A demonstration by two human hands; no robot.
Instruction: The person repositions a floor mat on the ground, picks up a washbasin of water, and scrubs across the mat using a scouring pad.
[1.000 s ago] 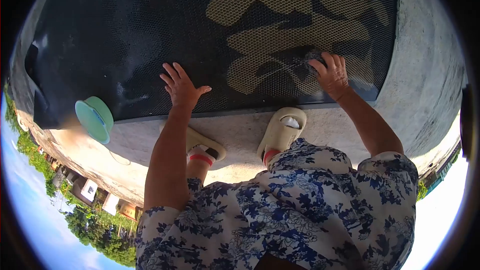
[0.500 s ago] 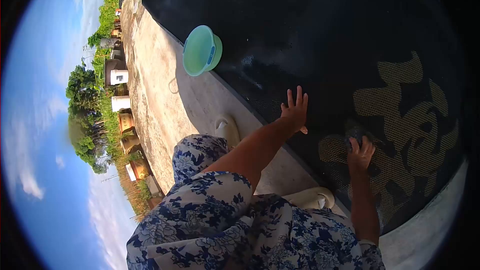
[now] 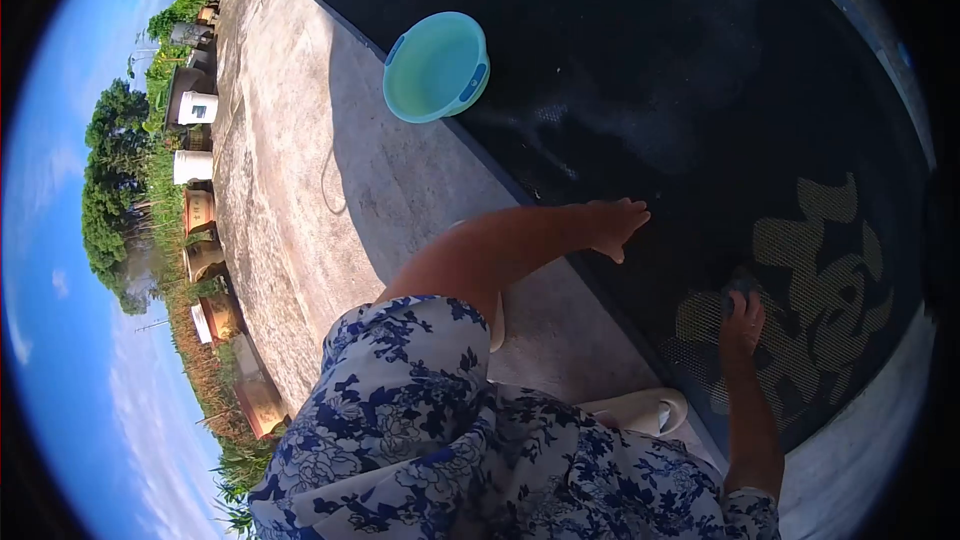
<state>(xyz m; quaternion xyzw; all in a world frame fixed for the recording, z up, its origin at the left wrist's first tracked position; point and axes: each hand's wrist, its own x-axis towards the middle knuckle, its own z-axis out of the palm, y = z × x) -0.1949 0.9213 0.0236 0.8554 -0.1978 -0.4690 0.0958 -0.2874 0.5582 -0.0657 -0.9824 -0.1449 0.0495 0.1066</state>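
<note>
A large black mat [image 3: 620, 70] with beige patterned shapes [image 3: 785, 240] at its right lies on the ground. My right hand [image 3: 743, 320] is closed on a dark scrubbing pad [image 3: 737, 290], pressed to the mat beside the beige shapes. Farther left, my left hand [image 3: 617, 227] is over the mat near its edge with its fingers out, holding nothing. A light green basin [image 3: 436, 67] with blue handles rests at the mat's edge, beyond my left arm.
Pale concrete [image 3: 290, 140] runs along the mat's left side. Flowerpots [image 3: 200, 210] and white buckets [image 3: 193, 167] line its far edge, before plants and a tree [image 3: 115, 180]. A beige slipper [image 3: 640, 410] shows below the mat's edge.
The view has turned and moved toward the basin, so more of the pots and sky shows. My right hand keeps the dark pad on the mat; my left hand has lifted or slid slightly and is still empty.
</note>
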